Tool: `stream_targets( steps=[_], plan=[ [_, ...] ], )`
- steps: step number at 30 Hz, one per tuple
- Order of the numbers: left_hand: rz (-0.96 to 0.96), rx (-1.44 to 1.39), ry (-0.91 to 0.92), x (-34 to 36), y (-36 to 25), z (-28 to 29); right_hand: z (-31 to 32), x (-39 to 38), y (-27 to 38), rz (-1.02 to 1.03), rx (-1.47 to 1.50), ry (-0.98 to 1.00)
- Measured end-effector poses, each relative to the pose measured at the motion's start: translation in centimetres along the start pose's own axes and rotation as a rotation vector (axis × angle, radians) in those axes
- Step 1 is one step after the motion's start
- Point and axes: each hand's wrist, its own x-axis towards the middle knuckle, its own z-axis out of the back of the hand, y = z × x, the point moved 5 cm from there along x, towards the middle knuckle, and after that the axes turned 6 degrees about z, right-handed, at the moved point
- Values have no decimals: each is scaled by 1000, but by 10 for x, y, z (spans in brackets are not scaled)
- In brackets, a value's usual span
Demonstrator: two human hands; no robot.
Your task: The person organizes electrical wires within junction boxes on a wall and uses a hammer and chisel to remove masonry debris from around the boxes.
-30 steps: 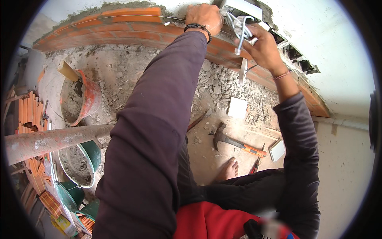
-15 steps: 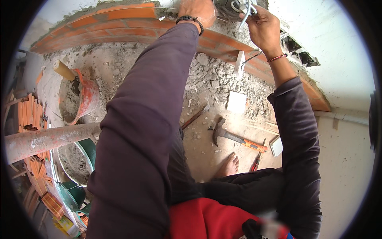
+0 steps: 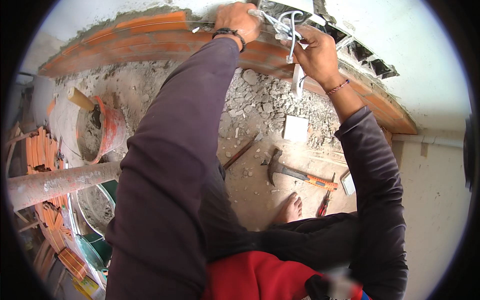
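A bundle of white electrical wires [image 3: 285,27] is gripped by the right hand [image 3: 315,55] at the top edge of the orange brick wall [image 3: 150,35]; the left hand [image 3: 239,20] appears clenched on them too.

A low course of orange brick wall [image 3: 150,37] curves along the top, capped with grey mortar, against a white plastered wall [image 3: 425,65]. The dirt floor [image 3: 260,190] is strewn with grey rubble [image 3: 265,102]. Daylight falls evenly and bright.
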Motion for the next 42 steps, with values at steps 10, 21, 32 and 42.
stream_targets(
  steps=[10, 21, 32, 42],
  plan=[
    [-100, 153, -66, -2, 4, -14, -16, 2, 26, -51, -159, -72],
    [73, 57, 18, 1, 10, -16, -18, 3, 9, -30, 290, -208],
    [69, -91, -50, -2, 19, -17, -2, 5, -40, -614, 807, 82],
    [147, -50, 57, -6, 11, -9, -41, 15, -49, -802, 1130, 147]
  ],
)
